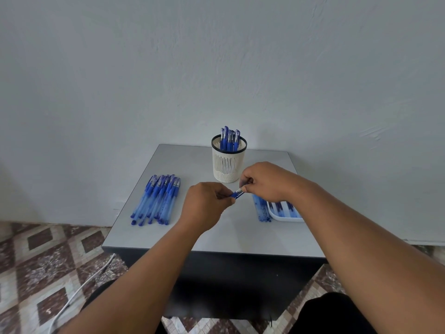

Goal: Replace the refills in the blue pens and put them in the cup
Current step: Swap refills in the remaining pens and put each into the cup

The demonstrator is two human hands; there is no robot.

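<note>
**A:** Since you can't see it, what lies around the hands, starting with the biggest thing?

**B:** Under both hands is a small grey table (216,235), set against a pale wall. Just beyond the hands, nearer the right one, stands a cream slotted cup (228,162) with a dark rim, and several blue pens (229,138) stand upright in it. Well out to the left of the left hand lies a row of blue pens (156,200), side by side on the tabletop. Below the right wrist sits a white tray (284,212) holding more blue items, partly hidden by the forearm, with a few blue refills (261,208) lying just beside its left edge.

**A:** And the hands themselves?

**B:** The left hand (207,203) and right hand (265,180) meet above the table's middle, fingers curled, each pinching one end of a single blue pen (237,194). The pen slants between them, its clear part toward the right hand. Whether the refill is inside, I cannot tell.
</note>
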